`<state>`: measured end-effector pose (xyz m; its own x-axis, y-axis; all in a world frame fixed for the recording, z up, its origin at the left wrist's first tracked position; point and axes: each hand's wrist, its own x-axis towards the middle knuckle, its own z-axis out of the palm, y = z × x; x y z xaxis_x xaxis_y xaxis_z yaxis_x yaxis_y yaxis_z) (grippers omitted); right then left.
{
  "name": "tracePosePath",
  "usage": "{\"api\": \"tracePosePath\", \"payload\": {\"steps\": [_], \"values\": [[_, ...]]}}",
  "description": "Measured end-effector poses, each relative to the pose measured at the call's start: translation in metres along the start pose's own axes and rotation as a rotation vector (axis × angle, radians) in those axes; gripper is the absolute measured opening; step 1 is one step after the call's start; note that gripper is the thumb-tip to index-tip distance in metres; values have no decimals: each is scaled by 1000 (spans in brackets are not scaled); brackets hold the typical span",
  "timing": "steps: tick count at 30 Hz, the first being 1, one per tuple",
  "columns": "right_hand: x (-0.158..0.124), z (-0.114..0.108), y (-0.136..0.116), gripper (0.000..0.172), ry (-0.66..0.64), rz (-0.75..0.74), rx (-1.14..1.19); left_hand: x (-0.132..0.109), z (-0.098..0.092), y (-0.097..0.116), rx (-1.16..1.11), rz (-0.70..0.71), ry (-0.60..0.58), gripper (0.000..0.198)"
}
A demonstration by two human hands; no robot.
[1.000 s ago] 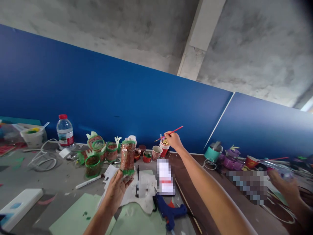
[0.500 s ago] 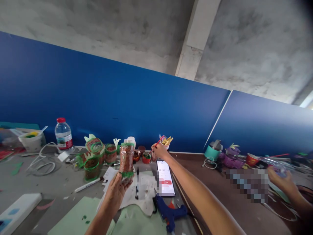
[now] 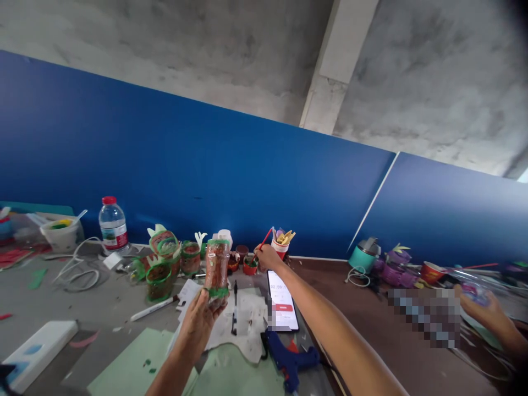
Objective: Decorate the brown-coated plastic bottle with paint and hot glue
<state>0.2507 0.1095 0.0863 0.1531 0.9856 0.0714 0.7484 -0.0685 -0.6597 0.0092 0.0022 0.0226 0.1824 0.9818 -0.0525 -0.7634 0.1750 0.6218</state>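
Observation:
My left hand (image 3: 200,319) is closed around the lower end of a clear plastic bottle piece (image 3: 217,267), painted brown with green bands at both ends and held upright. Farther forward, my right hand (image 3: 269,257) pinches a thin red-handled paintbrush (image 3: 265,239). Its tip points down into a small red cup (image 3: 249,270) with green paint inside. Beside that stand other small paint cups (image 3: 233,260). Just behind my right hand is a paper cup (image 3: 280,248) full of wooden sticks. Brown and green painted pots (image 3: 159,281) stand to the left of the bottle piece.
A lit phone (image 3: 282,305) and a blue glue gun (image 3: 291,357) lie near my right forearm. White paper (image 3: 243,335) and a marker (image 3: 152,309) lie nearby. A water bottle (image 3: 113,228) stands left; another person's hand (image 3: 480,308) is at right. A blue partition (image 3: 231,170) rises behind.
The whole view has shifted slightly, so things appear a little farther right. Both hands keep their holds, and the brush tip stays at the small red cup.

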Motion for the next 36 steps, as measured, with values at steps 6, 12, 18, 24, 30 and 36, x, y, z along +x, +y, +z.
{"api": "tracePosePath", "payload": {"steps": [6, 12, 18, 24, 30, 36], "values": [[-2, -3, 0, 32, -17, 36, 103, 1, -3, -2, 3, 4, -14, 43], [0, -23, -1, 32, 74, 66, 308, 1, -3, -2, 17, 24, -21, 46], [-18, -52, 11, 29, 170, 79, 658, 1, -2, -2, 8, 6, -4, 46], [-75, -58, 12, 25, 197, -70, 1032, 2, -3, -2, 20, -9, 1, 49], [-123, -42, -10, 21, 145, -218, 1244, 1, -4, -3, 48, 14, -1, 46], [-148, -26, -27, 15, 156, -411, 1279, -1, -8, -7, 76, 51, -28, 42]]}}
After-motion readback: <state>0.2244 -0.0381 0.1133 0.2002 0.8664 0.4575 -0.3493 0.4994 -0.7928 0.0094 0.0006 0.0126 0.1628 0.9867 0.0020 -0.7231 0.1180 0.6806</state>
